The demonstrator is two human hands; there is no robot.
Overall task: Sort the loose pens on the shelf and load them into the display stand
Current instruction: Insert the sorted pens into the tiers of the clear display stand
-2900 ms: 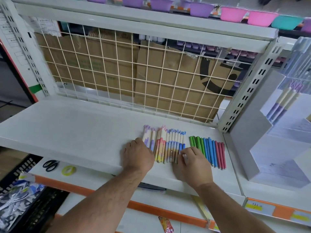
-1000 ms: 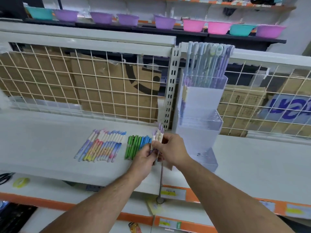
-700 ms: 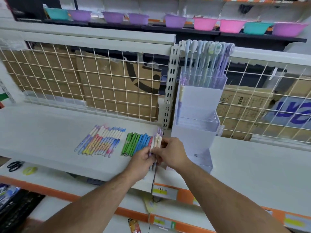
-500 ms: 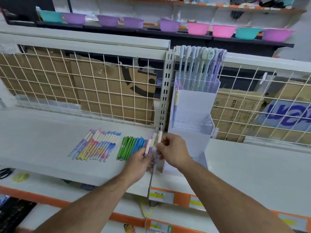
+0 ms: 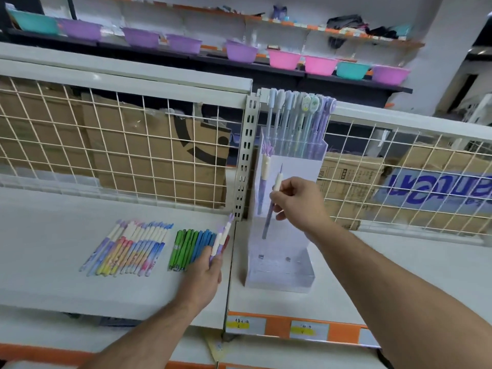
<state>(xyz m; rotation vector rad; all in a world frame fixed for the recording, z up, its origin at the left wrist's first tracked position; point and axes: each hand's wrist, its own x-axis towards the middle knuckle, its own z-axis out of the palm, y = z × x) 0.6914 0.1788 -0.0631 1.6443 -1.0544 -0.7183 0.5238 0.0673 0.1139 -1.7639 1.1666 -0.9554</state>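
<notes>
A purple pen is pinched upright by the right hand at the clear display stand, while two more pens are gripped by the left hand just left of it.

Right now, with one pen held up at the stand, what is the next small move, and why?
Probably lower the pen in the right hand into the stand, next to the matching purple pen already standing at its left side. The held pen hangs nearly upright, close in front of the stand, and the left hand holds spare pens like it.
</notes>
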